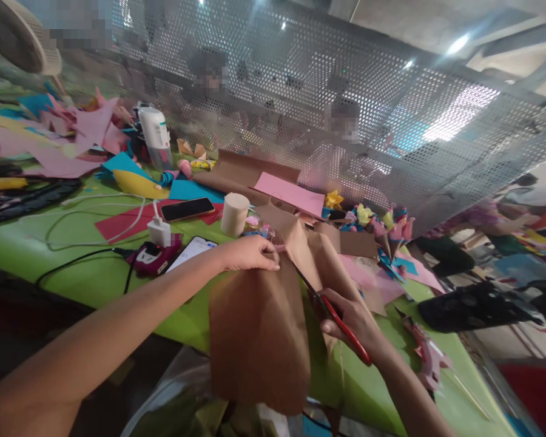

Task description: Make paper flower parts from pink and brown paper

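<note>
A large sheet of brown paper (259, 334) hangs over the near edge of the green table. My left hand (252, 254) pinches its upper part between thumb and fingers. In my right hand (350, 321) is a pair of scissors (346, 331) with red handles, its dark blades pointing up and left along the paper. A lighter brown strip (307, 255) folds up beside the blades, to their right. Whether the blades are apart cannot be made out. Just beyond my left hand stands a cream-coloured roll (235, 214).
Two phones (188, 209), a white charger (159, 232) and cables lie at left. Coloured paper (86, 130) is heaped behind them. A pink glue gun (430, 358) and a black bottle (475, 306) lie at right. Paper flowers (394, 230) stand before a perforated metal screen (273, 91).
</note>
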### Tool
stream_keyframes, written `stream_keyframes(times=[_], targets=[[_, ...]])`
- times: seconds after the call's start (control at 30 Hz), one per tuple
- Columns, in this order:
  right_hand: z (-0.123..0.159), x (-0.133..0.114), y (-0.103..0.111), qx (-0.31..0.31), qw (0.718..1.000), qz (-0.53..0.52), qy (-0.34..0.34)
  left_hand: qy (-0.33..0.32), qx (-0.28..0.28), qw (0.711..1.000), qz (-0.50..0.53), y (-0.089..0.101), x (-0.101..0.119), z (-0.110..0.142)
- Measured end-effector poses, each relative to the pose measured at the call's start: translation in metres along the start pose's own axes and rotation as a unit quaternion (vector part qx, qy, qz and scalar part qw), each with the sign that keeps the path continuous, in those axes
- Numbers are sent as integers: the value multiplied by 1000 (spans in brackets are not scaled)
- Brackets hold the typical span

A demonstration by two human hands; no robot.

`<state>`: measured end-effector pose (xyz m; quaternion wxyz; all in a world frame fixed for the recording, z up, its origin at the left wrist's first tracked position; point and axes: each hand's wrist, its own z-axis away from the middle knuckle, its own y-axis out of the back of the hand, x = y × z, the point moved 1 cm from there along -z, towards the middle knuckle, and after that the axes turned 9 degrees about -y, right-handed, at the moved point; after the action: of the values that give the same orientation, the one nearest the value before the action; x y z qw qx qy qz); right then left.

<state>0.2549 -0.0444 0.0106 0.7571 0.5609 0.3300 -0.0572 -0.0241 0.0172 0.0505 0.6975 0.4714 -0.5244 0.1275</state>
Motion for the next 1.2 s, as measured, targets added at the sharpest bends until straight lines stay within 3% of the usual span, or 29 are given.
stream_keyframes(times=[0.33,0.6,0.8,1.0,1.2], targets=[[-6,-5,7,-6,999,-6,32,-15,43,998,-36,-3,4,5],[-15,-9,13,6,1000,-1,25,-23,36,998,-41,-1,4,6],[-23,-5,13,5,999,-33,19,11,58,996,-60,4,5,13],[-26,-2,11,-8,998,-61,15,9,47,999,-15,6,5,18],[-25,-13,16,-30,998,-28,47,14,58,998,7,9,6,18]])
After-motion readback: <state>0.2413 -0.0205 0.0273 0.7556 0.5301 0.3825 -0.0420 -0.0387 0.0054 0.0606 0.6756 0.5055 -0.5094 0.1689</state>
